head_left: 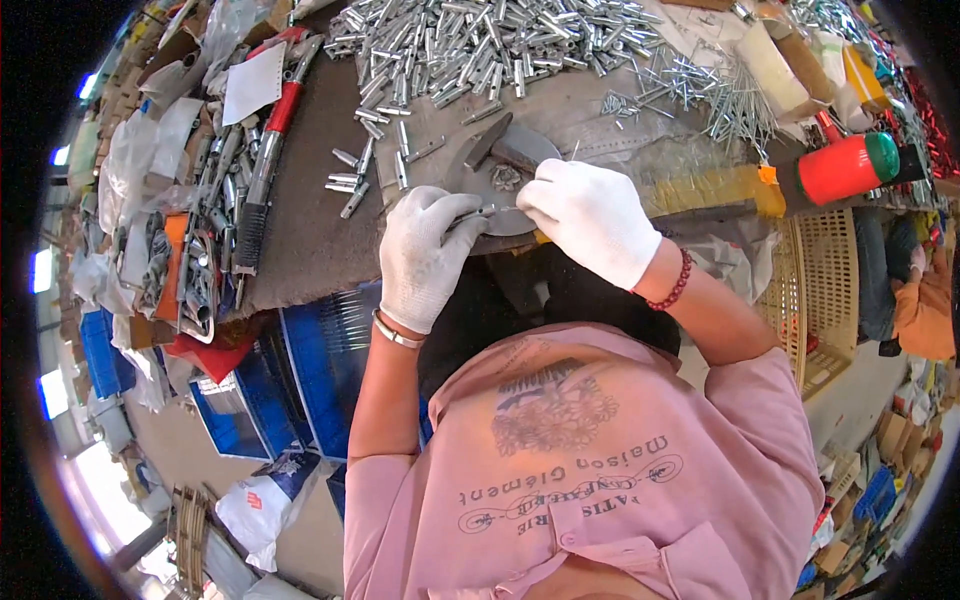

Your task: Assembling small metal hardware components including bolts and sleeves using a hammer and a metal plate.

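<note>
- Workbench (310,200), one, spreads before us; over its front edge, we judge, the step in hand is close fingertip work on one metal cylinder (488,210), and the next move calls for both hands steady and well lined up.
- Cylinder heap (490,45), one, covers the middle of the far edge; its pieces overlap too much for us to count.
- Pin bundle (740,110), one, lies toward the far right corner, its pins also beyond our counting.
- Hands, two, both gloved in white: our left hand (428,250) is pinched on the metal cylinder; our right hand (590,215) has its fingers bunched just beside, though we cannot tell whether they grip anything.
- Round plate (463,178), one, sits at the front edge, beneath our fingertips.
- Hammer (490,138), one, rests across the plate.
- Loose cylinders (353,202), roughly ten, lie left of the plate.
</note>
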Motion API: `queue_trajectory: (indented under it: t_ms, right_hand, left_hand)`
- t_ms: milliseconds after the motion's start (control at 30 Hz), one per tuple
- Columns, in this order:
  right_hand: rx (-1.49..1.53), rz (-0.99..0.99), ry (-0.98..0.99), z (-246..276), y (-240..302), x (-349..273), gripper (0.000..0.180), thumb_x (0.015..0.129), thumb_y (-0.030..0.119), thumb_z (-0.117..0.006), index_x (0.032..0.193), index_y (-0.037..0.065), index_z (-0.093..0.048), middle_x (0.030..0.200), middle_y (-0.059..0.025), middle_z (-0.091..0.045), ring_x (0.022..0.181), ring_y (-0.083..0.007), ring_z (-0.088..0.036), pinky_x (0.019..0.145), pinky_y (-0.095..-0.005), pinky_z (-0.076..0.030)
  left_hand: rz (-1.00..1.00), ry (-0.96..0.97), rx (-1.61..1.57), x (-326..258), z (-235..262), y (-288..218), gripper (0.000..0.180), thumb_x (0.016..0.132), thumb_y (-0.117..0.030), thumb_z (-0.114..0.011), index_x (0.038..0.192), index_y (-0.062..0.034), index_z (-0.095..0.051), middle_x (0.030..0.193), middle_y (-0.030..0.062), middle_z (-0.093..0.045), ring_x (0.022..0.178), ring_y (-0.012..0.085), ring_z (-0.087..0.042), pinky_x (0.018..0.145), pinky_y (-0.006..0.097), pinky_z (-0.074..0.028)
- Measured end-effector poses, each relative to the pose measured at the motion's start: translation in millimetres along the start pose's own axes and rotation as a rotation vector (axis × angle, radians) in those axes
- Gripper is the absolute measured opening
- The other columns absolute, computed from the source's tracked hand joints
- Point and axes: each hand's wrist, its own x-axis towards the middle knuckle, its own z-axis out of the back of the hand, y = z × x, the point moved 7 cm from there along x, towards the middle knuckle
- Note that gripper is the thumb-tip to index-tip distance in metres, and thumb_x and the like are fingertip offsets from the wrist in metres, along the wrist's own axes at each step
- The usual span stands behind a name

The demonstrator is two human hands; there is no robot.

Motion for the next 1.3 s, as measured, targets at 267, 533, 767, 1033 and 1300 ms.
queue_trajectory:
  t_ms: [267, 533, 767, 1033, 1300]
  right_hand:
    - [-0.060, 0.037, 0.038, -7, -3, 6, 0.004, 0.090, 0.012, -0.071, 0.092, 0.015, -0.073, 0.092, -0.0045, -0.063, 0.087, -0.0269, -0.070, 0.073, -0.0400, -0.058]
    - [-0.078, 0.027, 0.072, -10, -3, 5, 0.004, 0.089, 0.012, -0.071, 0.092, 0.014, -0.072, 0.092, -0.0050, -0.063, 0.087, -0.0273, -0.069, 0.075, -0.0404, -0.058]
    - [-0.112, 0.118, 0.133, -11, 4, 10, 0.007, 0.089, 0.010, -0.066, 0.094, 0.012, -0.071, 0.094, -0.0067, -0.064, 0.091, -0.0286, -0.069, 0.077, -0.0414, -0.059]
    - [-0.092, 0.148, 0.140, -12, 10, 12, 0.009, 0.086, 0.007, -0.065, 0.093, 0.012, -0.068, 0.096, -0.0078, -0.062, 0.092, -0.0299, -0.068, 0.078, -0.0423, -0.059]
    - [-0.006, 0.090, -0.010, -2, 3, 6, 0.010, 0.090, 0.009, -0.067, 0.098, 0.013, -0.069, 0.094, -0.0070, -0.060, 0.090, -0.0287, -0.067, 0.076, -0.0417, -0.057]
  left_hand:
    - [0.040, 0.023, -0.042, 0, -4, 5, 0.011, 0.083, -0.010, -0.081, 0.094, -0.0091, -0.078, 0.091, 0.0106, -0.068, 0.090, 0.0329, -0.068, 0.079, 0.042, -0.054]
    - [0.033, 0.024, -0.045, -1, -6, 5, 0.010, 0.084, -0.010, -0.082, 0.093, -0.0085, -0.079, 0.092, 0.0116, -0.069, 0.091, 0.0331, -0.068, 0.079, 0.042, -0.054]
    - [0.022, 0.005, -0.077, -3, -7, 8, 0.011, 0.082, -0.006, -0.083, 0.093, -0.0085, -0.079, 0.091, 0.0114, -0.070, 0.088, 0.0333, -0.069, 0.077, 0.042, -0.055]
    - [0.026, -0.011, -0.112, -4, -10, 11, 0.012, 0.081, -0.006, -0.083, 0.093, -0.0085, -0.079, 0.091, 0.0115, -0.070, 0.089, 0.0328, -0.069, 0.077, 0.041, -0.055]
    - [0.019, 0.002, -0.101, 1, -8, 0, 0.011, 0.080, -0.003, -0.083, 0.090, -0.0062, -0.079, 0.089, 0.0123, -0.070, 0.086, 0.0321, -0.068, 0.077, 0.040, -0.054]
